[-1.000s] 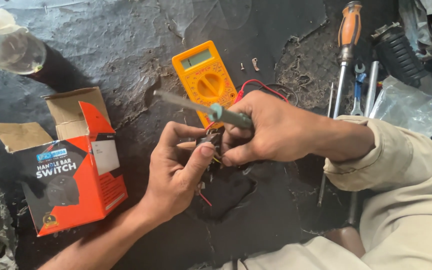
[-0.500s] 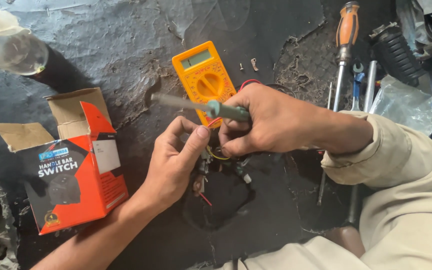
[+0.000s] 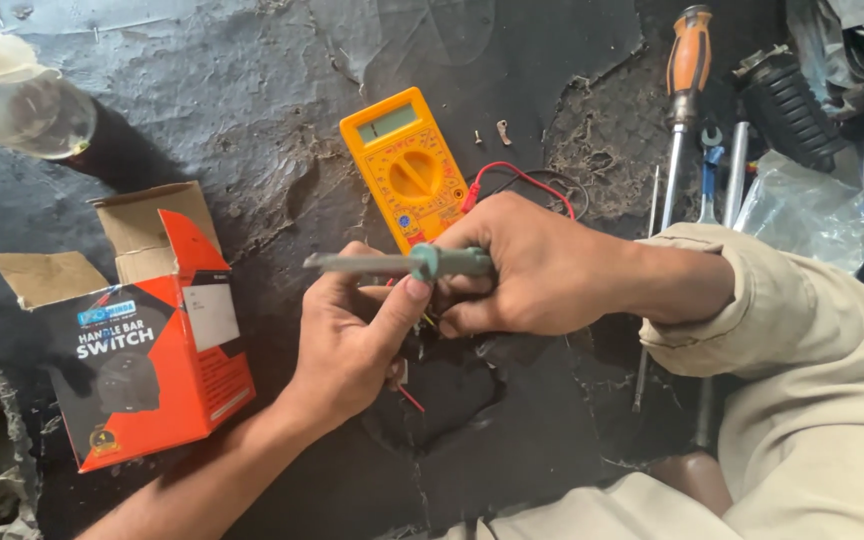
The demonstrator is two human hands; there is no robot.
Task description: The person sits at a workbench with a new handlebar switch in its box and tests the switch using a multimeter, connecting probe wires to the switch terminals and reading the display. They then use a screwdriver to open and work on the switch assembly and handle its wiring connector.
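We see the right hand point(image 3: 542, 265) closed around the grey-green handle of a slim soldering-type tool point(image 3: 402, 264), whose shaft points left across the dark, worn worktop point(image 3: 252, 110). The left hand point(image 3: 352, 340) pinches thin red and yellow wires point(image 3: 412, 398) just beneath the tool, its fingers together on them. Just beyond the hands lies a yellow digital multimeter point(image 3: 402, 165). To the left stands an open orange and black cardboard box point(image 3: 142, 340). At the far right lies an orange-handled screwdriver point(image 3: 685, 100).
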